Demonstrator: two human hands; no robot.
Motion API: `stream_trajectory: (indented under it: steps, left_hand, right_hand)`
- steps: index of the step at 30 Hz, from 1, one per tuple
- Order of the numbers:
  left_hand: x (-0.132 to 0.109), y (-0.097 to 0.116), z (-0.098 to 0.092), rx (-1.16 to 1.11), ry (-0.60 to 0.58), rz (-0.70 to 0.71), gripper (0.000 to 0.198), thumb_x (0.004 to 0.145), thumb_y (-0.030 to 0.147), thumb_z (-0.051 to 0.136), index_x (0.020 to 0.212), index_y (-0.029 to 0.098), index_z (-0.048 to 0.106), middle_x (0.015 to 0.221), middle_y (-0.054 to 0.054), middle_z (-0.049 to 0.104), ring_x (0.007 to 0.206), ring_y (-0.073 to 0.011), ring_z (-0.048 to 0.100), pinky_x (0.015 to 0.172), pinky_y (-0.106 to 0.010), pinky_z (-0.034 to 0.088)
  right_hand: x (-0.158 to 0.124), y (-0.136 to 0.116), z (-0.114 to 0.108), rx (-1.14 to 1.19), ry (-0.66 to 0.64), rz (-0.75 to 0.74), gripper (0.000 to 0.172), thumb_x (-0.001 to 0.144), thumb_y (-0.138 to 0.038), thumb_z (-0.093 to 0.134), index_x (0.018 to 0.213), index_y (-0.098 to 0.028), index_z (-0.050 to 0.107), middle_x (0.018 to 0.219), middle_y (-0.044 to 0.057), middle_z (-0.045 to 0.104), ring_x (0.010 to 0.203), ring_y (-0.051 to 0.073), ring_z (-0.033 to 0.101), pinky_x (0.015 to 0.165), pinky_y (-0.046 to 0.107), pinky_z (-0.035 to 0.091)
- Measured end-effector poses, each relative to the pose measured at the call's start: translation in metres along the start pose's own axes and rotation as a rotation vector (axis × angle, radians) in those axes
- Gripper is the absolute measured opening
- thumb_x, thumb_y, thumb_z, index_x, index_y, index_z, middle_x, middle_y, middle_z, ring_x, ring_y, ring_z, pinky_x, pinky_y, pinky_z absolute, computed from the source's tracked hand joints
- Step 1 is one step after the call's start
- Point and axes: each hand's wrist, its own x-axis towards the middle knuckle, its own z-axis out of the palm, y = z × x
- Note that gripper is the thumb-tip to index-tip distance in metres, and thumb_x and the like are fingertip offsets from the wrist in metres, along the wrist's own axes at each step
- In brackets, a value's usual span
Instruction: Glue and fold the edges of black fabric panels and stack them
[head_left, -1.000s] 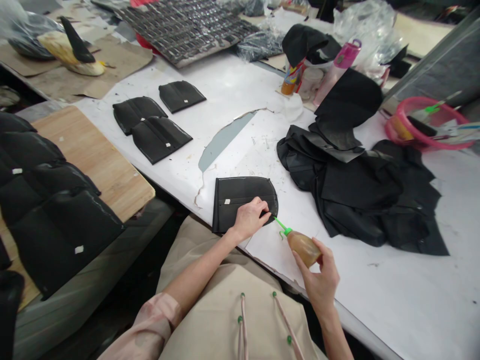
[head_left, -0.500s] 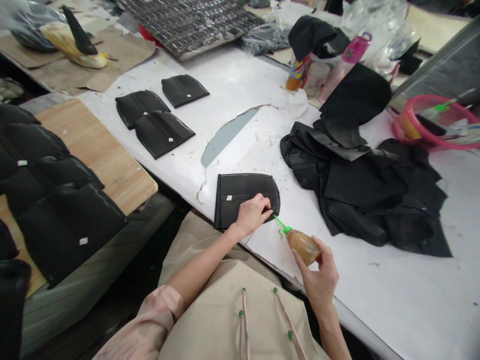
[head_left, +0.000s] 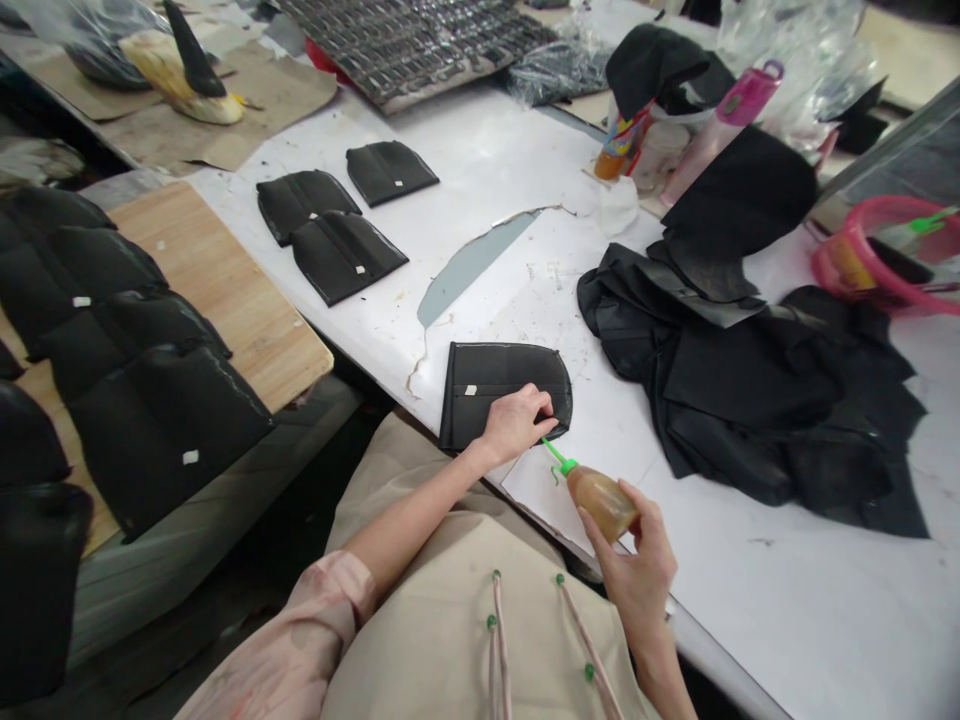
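Note:
A flat black leather-like piece with a small white tag lies at the table's front edge. My left hand rests on its lower right part, fingers pinched at the rim near the corner. In my right hand is a squeeze bottle of amber-brown liquid, tilted, with a green nozzle. The nozzle tip is at the piece's lower edge, just beside my left fingertips; whether it touches is too small to tell.
Similar black pieces lie further back, and several more overlap on a wooden board at left. A heap of black material covers the right side. Behind it stand a pink bottle and a pink basket.
The nozzle tip has shifted slightly along the lower edge, from the corner toward the left. My left hand keeps its pinch. The whole view has swung a little left.

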Motion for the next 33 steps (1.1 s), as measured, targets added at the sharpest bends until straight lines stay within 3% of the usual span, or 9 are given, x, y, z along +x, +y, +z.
stream_trajectory:
  steps: [8,15,21,28,33]
  left_hand:
    - [0.004,-0.004,-0.006,-0.044,-0.052,-0.012,0.010,0.083,0.033,0.069,0.084,0.023,0.067,0.088,0.002,0.063,0.079,-0.0136,0.062,0.069,-0.025,0.047]
    - [-0.002,-0.014,-0.018,-0.250,-0.127,0.074,0.005,0.083,0.019,0.065,0.086,0.020,0.068,0.091,0.001,0.064,0.073,-0.0103,0.062,0.068,-0.022,0.048]
    - [-0.019,-0.016,-0.036,-0.218,0.017,0.035,0.007,0.088,0.020,0.060,0.086,0.020,0.067,0.089,0.000,0.063,0.073,-0.0105,0.060,0.071,-0.022,0.047]
    - [-0.052,-0.041,-0.063,0.028,0.268,-0.129,0.007,0.091,0.020,0.058,0.094,0.021,0.064,0.098,-0.001,0.063,0.080,-0.0125,0.061,0.073,-0.024,0.047]
    - [-0.074,-0.056,-0.068,0.177,0.318,-0.250,0.014,0.091,0.024,0.060,0.104,0.021,0.060,0.104,-0.004,0.064,0.089,-0.0165,0.063,0.077,-0.026,0.046]
  right_hand:
    - [0.000,-0.002,0.001,-0.015,-0.029,-0.043,0.050,0.083,-0.042,0.072,0.125,-0.021,0.056,0.107,0.008,0.064,0.090,0.024,0.062,0.075,0.036,0.053]
    - [-0.001,-0.006,0.004,-0.001,-0.021,-0.013,0.050,0.083,-0.044,0.072,0.125,-0.021,0.056,0.110,0.009,0.064,0.093,0.025,0.062,0.073,0.036,0.052]
    - [0.000,-0.012,0.009,0.010,-0.051,-0.037,0.050,0.083,-0.042,0.074,0.125,-0.022,0.056,0.110,0.009,0.064,0.091,0.024,0.062,0.075,0.036,0.052]
    - [0.000,-0.014,0.014,-0.001,-0.070,-0.067,0.050,0.082,-0.042,0.074,0.124,-0.021,0.057,0.108,0.009,0.065,0.087,0.024,0.063,0.074,0.037,0.053]
    - [0.000,-0.016,0.018,0.011,-0.099,-0.083,0.050,0.082,-0.042,0.074,0.125,-0.020,0.057,0.109,0.010,0.065,0.091,0.025,0.064,0.074,0.037,0.054]
